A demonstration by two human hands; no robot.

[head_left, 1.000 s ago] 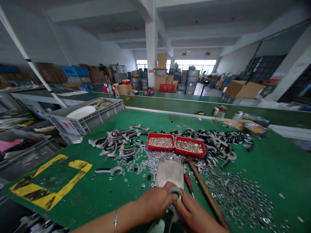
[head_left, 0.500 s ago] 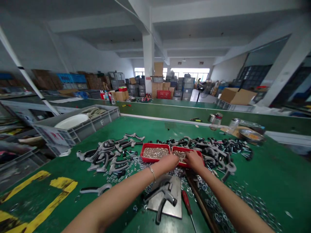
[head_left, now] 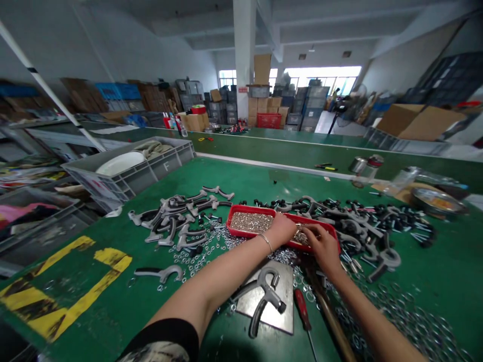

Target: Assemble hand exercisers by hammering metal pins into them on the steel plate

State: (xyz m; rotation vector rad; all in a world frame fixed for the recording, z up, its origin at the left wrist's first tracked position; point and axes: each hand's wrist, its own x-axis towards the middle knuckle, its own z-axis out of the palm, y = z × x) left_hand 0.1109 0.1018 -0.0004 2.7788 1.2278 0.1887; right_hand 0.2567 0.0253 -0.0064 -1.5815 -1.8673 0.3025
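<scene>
My left hand [head_left: 282, 229] and my right hand [head_left: 321, 244] both reach into the right one of two red trays [head_left: 332, 232] filled with small metal parts. The fingers of each are bent down into the parts; what they pinch is hidden. A bracelet circles my left wrist. Below my arms a grey hand-grip tool [head_left: 265, 295] lies on a metal plate [head_left: 279, 313]. Beside the plate lie a red-handled screwdriver [head_left: 302, 310] and a wooden-handled hammer [head_left: 332, 319].
Grey and black handle parts [head_left: 175, 221] are heaped left of the trays, more [head_left: 372, 226] to the right. Loose washers [head_left: 403, 311] cover the green table. A grey crate [head_left: 124, 176] stands at the left, with yellow-black tape [head_left: 68, 296] near the front edge.
A second ago both hands held the grip tool near the table's front edge. It now lies on the plate, and both hands have gone forward into the red tray.
</scene>
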